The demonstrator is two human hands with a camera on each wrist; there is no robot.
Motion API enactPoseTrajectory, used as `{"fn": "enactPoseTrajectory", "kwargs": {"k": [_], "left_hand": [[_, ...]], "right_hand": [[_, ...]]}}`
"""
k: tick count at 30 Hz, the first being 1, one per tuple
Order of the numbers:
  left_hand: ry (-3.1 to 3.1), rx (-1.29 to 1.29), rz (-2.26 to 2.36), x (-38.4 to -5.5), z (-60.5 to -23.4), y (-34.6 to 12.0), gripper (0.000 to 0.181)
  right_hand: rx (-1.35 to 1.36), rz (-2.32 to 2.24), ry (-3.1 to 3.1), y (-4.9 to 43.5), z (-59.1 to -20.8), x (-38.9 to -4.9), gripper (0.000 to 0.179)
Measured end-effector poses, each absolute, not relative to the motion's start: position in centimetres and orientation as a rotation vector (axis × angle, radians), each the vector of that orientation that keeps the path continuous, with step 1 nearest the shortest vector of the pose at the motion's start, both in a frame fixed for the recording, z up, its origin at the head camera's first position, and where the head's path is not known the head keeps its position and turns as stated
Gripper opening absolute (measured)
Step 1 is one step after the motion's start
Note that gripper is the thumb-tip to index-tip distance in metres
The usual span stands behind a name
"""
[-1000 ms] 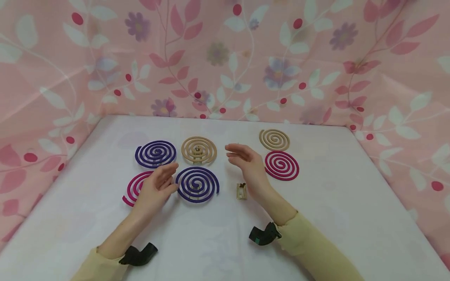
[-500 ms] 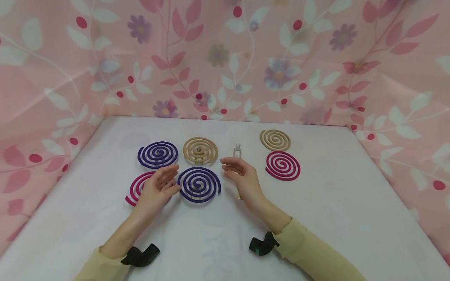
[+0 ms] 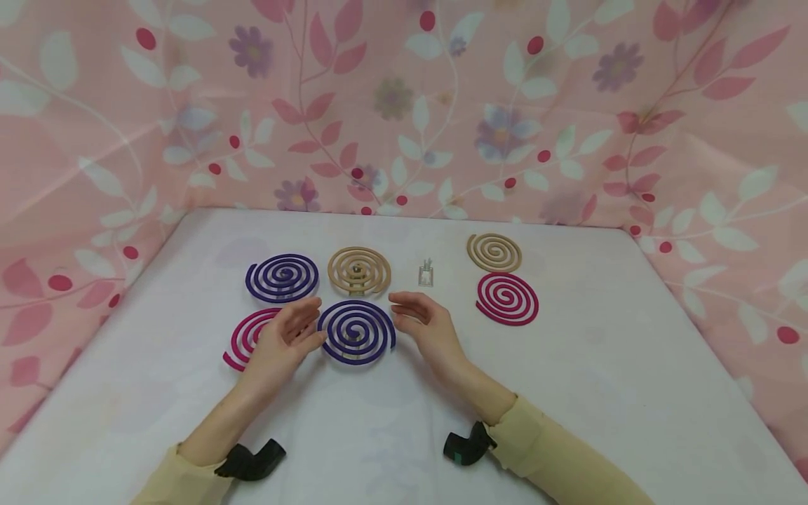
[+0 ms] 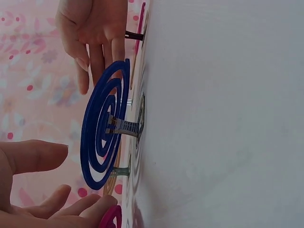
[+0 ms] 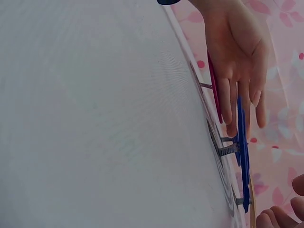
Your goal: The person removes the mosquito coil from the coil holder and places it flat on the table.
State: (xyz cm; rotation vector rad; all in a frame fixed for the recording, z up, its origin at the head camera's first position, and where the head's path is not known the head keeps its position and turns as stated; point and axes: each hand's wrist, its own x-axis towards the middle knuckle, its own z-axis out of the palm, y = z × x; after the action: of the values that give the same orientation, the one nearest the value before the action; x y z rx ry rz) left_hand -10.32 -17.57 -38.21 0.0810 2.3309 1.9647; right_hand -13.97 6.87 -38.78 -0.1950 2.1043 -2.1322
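A dark purple-blue mosquito coil [image 3: 356,331] lies flat, raised on a small metal stand [image 4: 127,126], between my two hands. My left hand [image 3: 278,347] is at its left side, palm turned inward, fingers loosely bent, holding nothing. In the left wrist view a gap separates the left thumb from the coil. My right hand [image 3: 435,333] faces it from the right, fingertips near its rim and holding nothing. A pink coil [image 3: 236,337] is partly hidden behind the left hand.
Behind sit another purple-blue coil [image 3: 285,275] and a beige coil [image 3: 357,268] on stands. A bare metal stand [image 3: 426,282] is right of them. Farther right lie a beige coil [image 3: 495,251] and a pink coil [image 3: 506,297]. Floral cloth [image 3: 391,140] walls the table.
My right hand has moved left and nearer to me, toward the front purple-blue coil. It uncovers the rear bare stand and covers the front one. My left hand is nearly still.
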Motion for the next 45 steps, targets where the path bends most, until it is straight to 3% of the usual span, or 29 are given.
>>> {"fn": "enactPoseTrajectory", "kwargs": {"k": [45], "left_hand": [[2.424, 0.148, 1.743, -9.88, -38.43, -16.99, 0.063]], "right_hand": [[-0.116, -1.91, 2.094, 6.49, -39.24, -13.52, 0.037]]}}
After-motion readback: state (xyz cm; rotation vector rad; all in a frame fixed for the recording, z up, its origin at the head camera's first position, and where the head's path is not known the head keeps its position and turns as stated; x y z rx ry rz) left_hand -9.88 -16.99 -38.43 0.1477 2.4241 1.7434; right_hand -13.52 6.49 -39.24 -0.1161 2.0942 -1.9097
